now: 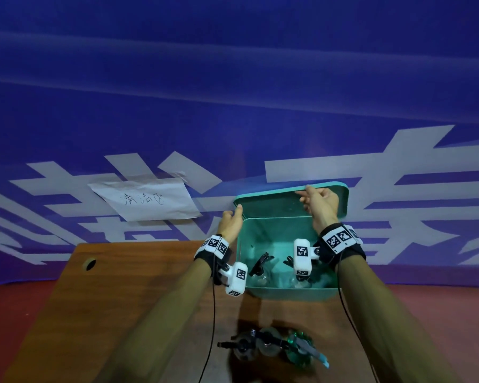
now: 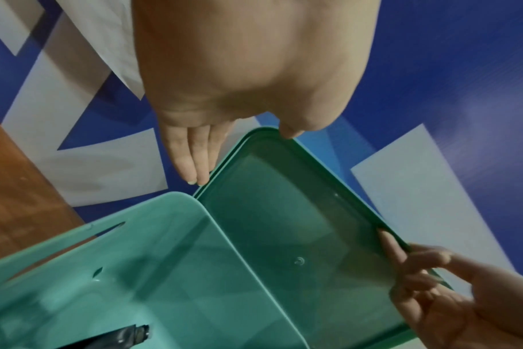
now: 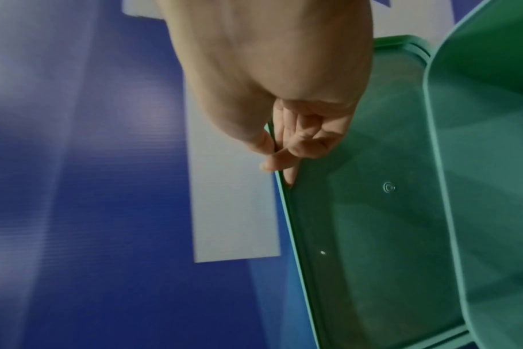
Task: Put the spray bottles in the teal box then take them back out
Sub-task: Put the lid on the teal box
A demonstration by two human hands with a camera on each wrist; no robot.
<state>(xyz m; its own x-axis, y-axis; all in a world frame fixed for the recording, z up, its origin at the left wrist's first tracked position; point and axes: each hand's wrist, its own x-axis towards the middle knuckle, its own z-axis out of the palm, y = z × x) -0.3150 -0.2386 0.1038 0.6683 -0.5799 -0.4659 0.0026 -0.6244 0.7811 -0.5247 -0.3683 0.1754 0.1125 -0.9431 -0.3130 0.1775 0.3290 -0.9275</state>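
The teal box stands on the wooden table, and its lid is upright behind the far rim. My right hand pinches the lid's top edge, thumb behind and fingers in front. My left hand is at the lid's left edge. Its straight fingers lie along that edge, and the thumb tip touches the corner. Two clear spray bottles with black triggers stand inside the box. One black nozzle shows at the box floor in the left wrist view.
Three more spray bottles stand near the table's front edge: two clear ones and a green one. A handwritten paper note is stuck to the blue banner behind. The table has a cable hole at its far left.
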